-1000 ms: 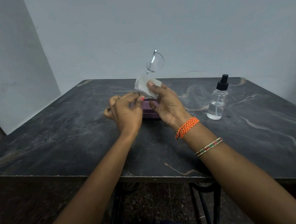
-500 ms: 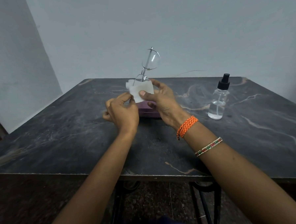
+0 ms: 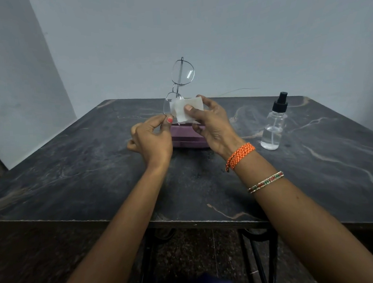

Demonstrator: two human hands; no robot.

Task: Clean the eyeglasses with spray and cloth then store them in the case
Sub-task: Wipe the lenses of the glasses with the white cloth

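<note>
Thin metal-rimmed eyeglasses stand on end above the table, one lens high and the other low. My left hand pinches the rim of the lower lens between thumb and forefinger. My right hand pinches a small white cloth against that lower lens, thumb on the near face of the cloth. Just behind and below both hands a purple eyeglass case lies shut on the table, partly hidden by them. A clear spray bottle with a black nozzle stands to the right.
The dark marbled table has its front edge near me, with black metal legs underneath. A pale wall rises right behind the table's far edge. A thin wire lies along that far edge.
The glasses have turned, so the upper lens now faces me more fully. The cloth has shifted right over the lower lens, and both hands have risen slightly.
</note>
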